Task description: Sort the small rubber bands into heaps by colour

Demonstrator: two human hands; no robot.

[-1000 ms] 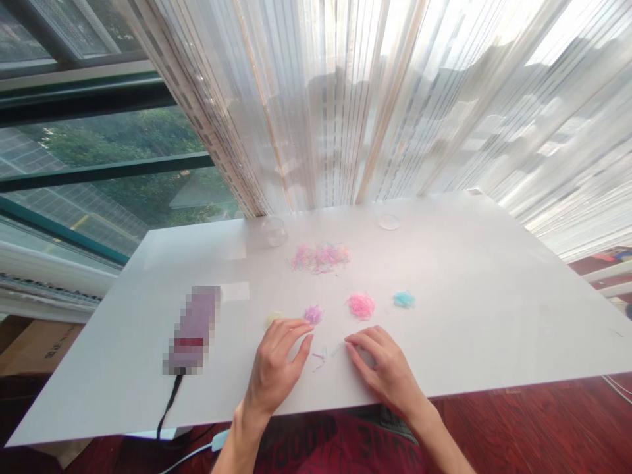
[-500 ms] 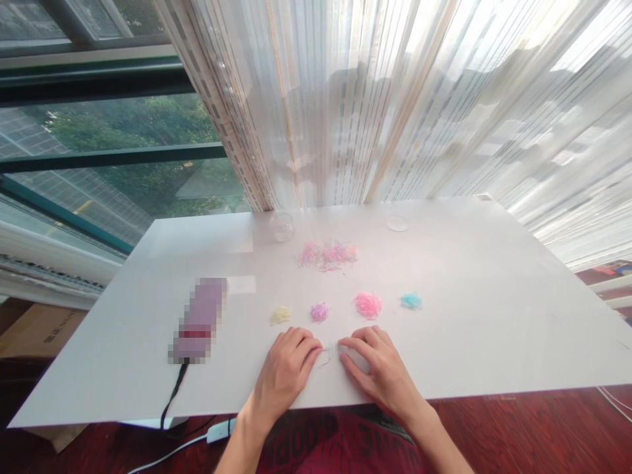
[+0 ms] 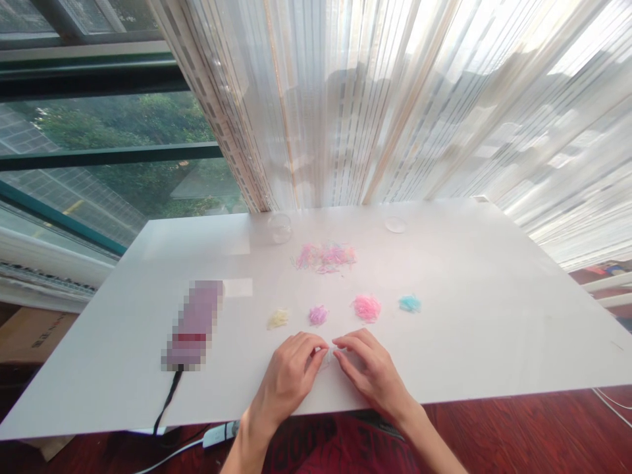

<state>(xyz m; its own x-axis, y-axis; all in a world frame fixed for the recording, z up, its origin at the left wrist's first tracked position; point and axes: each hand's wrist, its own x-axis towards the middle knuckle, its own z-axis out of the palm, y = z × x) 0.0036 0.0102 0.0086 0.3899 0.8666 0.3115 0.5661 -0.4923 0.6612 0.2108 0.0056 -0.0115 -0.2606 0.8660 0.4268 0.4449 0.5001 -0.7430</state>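
My left hand (image 3: 292,368) rests at the table's front edge, thumb and index fingertips pinched together; what is between them is too small to make out. Close by on the right, my right hand (image 3: 369,368) has its thumb and index finger slightly apart, with nothing visible in them. Between the fingertips lie thin pale pieces (image 3: 326,361), perhaps small elastic bands. Just beyond are a yellow pile (image 3: 278,319), a purple pile (image 3: 318,315), a pink pile (image 3: 367,308) and a blue pile (image 3: 409,303) of similar tiny pieces. Farther back lies a mixed-colour pile (image 3: 326,257).
A clear round container (image 3: 280,228) and a clear round lid (image 3: 395,225) sit at the back of the white table (image 3: 484,329). A blurred purple object (image 3: 195,322) with a black strap lies at left. Sheer curtains (image 3: 336,99) hang behind.
My left hand has moved slightly right and its thumb and index finger have closed into a pinch. My right fingertips have come nearer to it. The view has shifted slightly.
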